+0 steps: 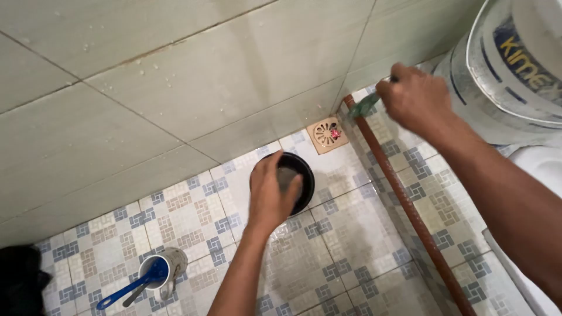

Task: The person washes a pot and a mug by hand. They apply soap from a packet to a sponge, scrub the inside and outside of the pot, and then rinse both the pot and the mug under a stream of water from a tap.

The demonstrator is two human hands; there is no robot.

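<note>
My left hand [270, 194] grips the rim of a black round bowl [301, 178] that holds grey watery mix and sits on the patterned floor tiles. My right hand [417, 99] is raised near the wall corner, closed around a green-handled tool [365, 105] whose tip points toward the floor drain [328, 134]. A brown pipe [410, 210] runs along the floor from that corner toward me, just below my right forearm.
A large white bucket [515, 64] stands at the upper right. A white cup [167, 266] with a blue-handled tool [126, 291] in it stands at the lower left. A dark object [20, 281] lies at the left edge. Pale green wall tiles [146, 88] fill the top.
</note>
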